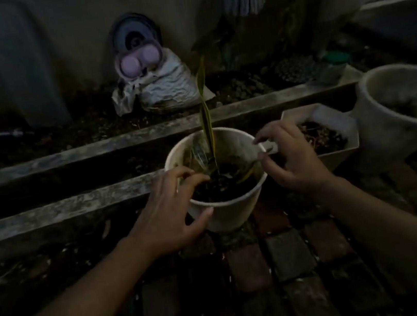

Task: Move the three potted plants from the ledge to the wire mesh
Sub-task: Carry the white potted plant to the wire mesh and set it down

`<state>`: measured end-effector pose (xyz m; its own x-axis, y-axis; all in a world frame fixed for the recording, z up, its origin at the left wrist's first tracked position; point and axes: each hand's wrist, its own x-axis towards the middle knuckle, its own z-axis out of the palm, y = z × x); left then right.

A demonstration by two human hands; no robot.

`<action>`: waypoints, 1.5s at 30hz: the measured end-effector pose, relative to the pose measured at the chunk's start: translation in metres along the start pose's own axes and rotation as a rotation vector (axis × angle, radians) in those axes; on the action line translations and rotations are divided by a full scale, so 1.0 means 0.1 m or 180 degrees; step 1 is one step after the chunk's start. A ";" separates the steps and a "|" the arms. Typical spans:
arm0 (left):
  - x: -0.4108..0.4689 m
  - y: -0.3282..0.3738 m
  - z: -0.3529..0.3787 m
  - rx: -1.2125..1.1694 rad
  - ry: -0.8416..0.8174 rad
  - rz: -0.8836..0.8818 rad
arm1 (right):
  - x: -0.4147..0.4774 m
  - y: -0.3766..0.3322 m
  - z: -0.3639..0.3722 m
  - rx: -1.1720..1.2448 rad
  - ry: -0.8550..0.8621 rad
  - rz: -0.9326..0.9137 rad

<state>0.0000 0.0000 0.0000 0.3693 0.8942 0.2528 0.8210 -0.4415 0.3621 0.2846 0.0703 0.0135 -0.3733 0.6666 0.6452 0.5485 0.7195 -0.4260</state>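
Gripping the white pot's [226, 214] rim, left hand [172, 212] and right hand [291, 159] flank it beside the ledge [61, 212].

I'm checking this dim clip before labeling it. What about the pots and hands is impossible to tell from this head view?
- Wire mesh: nowhere in view, so the destination is unknown.
- Round white pot: its base is in shadow, so whether it is lifted is unclear.
- Left hand and right hand: at the rim; grip firmness is unclear.
- Large pot: cut off by the right edge; contents too dark.
- Square planter: partly hidden behind the right hand.
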 end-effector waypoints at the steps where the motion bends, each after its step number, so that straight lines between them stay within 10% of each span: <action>1: -0.03 -0.02 0.08 0.0169 -0.0158 0.0195 | -0.11 0.04 0.05 -0.0072 0.0004 -0.0092; 5: -0.13 -0.18 0.30 0.0738 -0.0555 0.0501 | -0.41 0.15 0.20 -0.0613 0.0021 -0.0386; 11: -0.01 -0.01 0.39 0.0553 0.0221 0.0434 | -0.51 0.11 0.28 -0.0734 0.0863 -0.0054; 23: -0.28 -0.31 0.39 0.0247 0.0758 -0.0326 | -0.76 -0.04 0.54 -0.0710 -0.0039 0.0134; 31: -0.62 -0.17 0.96 -0.1271 0.0739 -0.1612 | -0.85 -0.39 0.81 -0.0357 0.0347 0.0889; 40: -0.64 0.13 1.40 -0.2948 0.1146 -0.1993 | -1.02 -0.93 1.14 -0.0202 0.0595 0.0914; 45: -0.62 0.05 1.48 -0.2658 0.1252 -0.1781 | -1.22 -0.84 1.14 0.0882 0.1438 0.1671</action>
<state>0.0455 -0.0466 -0.1471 -0.2542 0.9640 0.0781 0.2185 -0.0214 0.9756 0.1984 -0.0497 -0.1018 0.2626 0.8340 0.4853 0.3388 0.3912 -0.8557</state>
